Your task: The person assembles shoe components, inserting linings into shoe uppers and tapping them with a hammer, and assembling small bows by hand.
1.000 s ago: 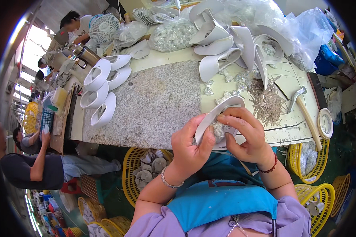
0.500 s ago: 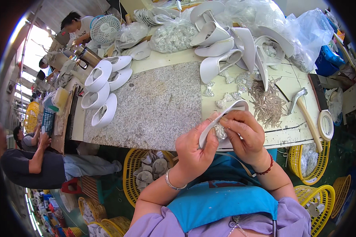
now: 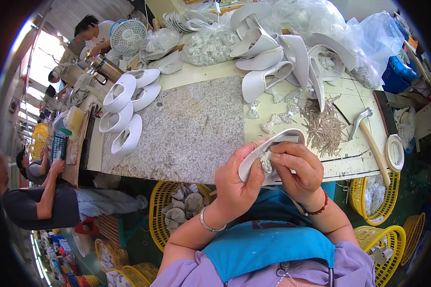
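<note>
My left hand (image 3: 237,184) grips a white shoe upper (image 3: 282,138) from below, holding it just off the table's near edge. My right hand (image 3: 297,170) pinches a small silvery bow ornament (image 3: 266,161) against the upper's front. More silvery bows (image 3: 273,122) lie loose on the table just beyond. A pile of thin wooden sticks (image 3: 325,126) spreads to the right of them.
A grey stone slab (image 3: 191,129) covers the table's middle. White shoes (image 3: 124,110) stand at its left, more white uppers (image 3: 273,62) and plastic bags at the back. A hammer (image 3: 368,138) and tape roll (image 3: 394,152) lie right. Yellow baskets (image 3: 167,210) sit below. Other people work at left.
Both hands have turned the shoe upper and drawn it slightly nearer; my right fingers have shifted onto the bow at its front.
</note>
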The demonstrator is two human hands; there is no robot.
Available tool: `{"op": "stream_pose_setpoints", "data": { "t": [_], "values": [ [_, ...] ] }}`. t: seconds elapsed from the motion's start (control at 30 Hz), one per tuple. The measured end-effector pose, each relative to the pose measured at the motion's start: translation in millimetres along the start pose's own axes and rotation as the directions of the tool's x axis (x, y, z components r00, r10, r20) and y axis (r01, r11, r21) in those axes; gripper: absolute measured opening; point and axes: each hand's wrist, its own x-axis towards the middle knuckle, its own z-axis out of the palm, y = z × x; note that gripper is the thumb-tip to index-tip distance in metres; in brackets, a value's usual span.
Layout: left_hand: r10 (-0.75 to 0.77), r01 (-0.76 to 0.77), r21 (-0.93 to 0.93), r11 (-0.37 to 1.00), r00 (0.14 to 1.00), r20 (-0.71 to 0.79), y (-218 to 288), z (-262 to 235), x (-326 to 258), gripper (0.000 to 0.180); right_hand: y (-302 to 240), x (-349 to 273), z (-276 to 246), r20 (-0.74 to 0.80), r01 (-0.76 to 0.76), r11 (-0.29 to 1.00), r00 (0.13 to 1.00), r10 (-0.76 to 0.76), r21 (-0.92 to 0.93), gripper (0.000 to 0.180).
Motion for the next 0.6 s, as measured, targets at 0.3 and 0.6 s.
{"op": "stream_pose_setpoints", "data": {
  "t": [0.3, 0.6],
  "values": [
    [-0.116, 0.121, -0.043, 0.992, 0.987, 0.107, -2.3, -5.8, -1.9, 0.025, 1.8, -1.6, -3.3, 0.02, 0.042, 0.997, 0.999, -0.04, -0.065, 0.028],
    [-0.175, 0.195, -0.195, 0.961, 0.978, 0.113, -9.6, -6.7, -1.9, 0.024, 2.2, 4.1, -3.6, 0.072, 0.069, 0.993, 0.995, -0.063, -0.091, 0.029]
  ]
}}
